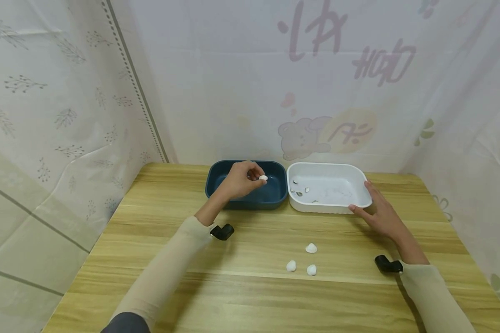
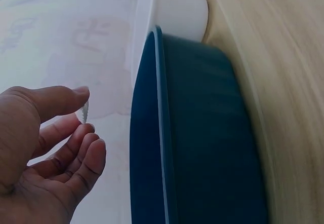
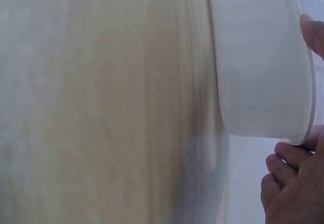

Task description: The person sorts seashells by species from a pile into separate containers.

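Note:
My left hand is over the dark blue bin, pinching a small white seashell between thumb and fingertips. In the left wrist view the shell shows a ridged edge, and the hand is above the bin's rim. My right hand grips the right front corner of a white bin, its thumb on the near rim and its fingers round the right end. Inside that bin lie several small dark and pale pieces, among them a dark one.
Three white seashells lie on the wooden table in front of the bins: one farther back, one at the left and one at the right. The two bins stand side by side near a printed curtain.

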`<state>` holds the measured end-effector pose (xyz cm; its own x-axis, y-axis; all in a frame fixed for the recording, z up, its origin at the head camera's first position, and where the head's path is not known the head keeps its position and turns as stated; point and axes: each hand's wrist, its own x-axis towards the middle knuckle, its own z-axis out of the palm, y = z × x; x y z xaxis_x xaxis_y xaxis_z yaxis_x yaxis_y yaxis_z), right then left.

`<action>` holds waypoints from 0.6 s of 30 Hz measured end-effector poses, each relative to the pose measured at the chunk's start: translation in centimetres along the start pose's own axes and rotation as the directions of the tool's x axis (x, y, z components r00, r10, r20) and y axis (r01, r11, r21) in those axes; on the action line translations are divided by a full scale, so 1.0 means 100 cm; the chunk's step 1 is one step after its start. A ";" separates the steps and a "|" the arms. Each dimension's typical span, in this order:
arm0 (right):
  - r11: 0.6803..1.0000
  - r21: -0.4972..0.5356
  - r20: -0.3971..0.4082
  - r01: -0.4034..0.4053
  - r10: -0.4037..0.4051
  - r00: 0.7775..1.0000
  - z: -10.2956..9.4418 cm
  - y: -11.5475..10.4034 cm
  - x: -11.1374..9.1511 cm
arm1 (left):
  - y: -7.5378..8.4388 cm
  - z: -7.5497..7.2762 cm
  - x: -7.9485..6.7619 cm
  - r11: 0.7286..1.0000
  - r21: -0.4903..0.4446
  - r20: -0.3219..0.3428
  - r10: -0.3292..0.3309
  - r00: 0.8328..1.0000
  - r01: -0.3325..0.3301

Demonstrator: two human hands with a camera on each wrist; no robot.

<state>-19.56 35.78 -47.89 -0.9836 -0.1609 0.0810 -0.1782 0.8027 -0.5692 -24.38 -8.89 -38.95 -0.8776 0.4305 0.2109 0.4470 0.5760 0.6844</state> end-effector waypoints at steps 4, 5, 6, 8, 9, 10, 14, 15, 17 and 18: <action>1.000 0.002 0.003 -0.004 0.004 1.000 0.000 -0.001 0.000 | -0.005 0.000 0.008 1.000 0.010 0.005 -0.015 1.000 0.015; 1.000 0.004 0.003 -0.005 0.005 1.000 0.000 -0.002 0.000 | -0.007 0.001 0.009 1.000 0.011 0.006 -0.020 1.000 0.020; 1.000 0.005 0.004 -0.005 0.005 1.000 -0.001 -0.002 0.000 | -0.008 0.001 0.012 1.000 0.011 0.007 -0.028 1.000 0.028; 1.000 0.006 0.004 -0.005 0.005 1.000 -0.001 -0.002 0.000 | -0.011 0.002 0.015 0.999 0.012 0.009 -0.048 0.999 0.047; 1.000 0.006 0.005 -0.004 0.004 1.000 -0.001 -0.002 0.000 | -0.012 0.002 0.017 0.998 0.012 0.011 -0.058 0.998 0.058; 1.000 0.007 0.005 -0.004 0.004 1.000 -0.001 -0.002 0.000 | -0.013 0.002 0.019 0.998 0.012 0.012 -0.068 0.998 0.068; 1.000 0.009 0.005 -0.006 0.006 1.000 -0.001 -0.002 0.000 | -0.017 0.001 0.024 0.994 0.012 0.015 -0.112 0.994 0.112; 1.000 0.009 0.005 -0.006 0.006 1.000 -0.001 -0.002 0.000 | -0.018 0.000 0.025 0.992 0.012 0.014 -0.123 0.992 0.123; 1.000 0.010 0.004 -0.005 0.005 1.000 -0.001 -0.003 0.000 | -0.021 0.000 0.027 0.990 0.014 0.012 -0.139 0.990 0.139; 1.000 0.009 0.005 -0.005 0.005 1.000 -0.001 -0.003 0.000 | -0.022 0.000 0.028 0.989 0.015 0.011 -0.145 0.989 0.144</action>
<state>-19.52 35.60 -47.58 -0.9844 -0.1595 0.0741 -0.1727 0.7983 -0.5770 -27.79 -8.98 -39.87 -0.9311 0.3502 0.1022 0.3183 0.6428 0.6968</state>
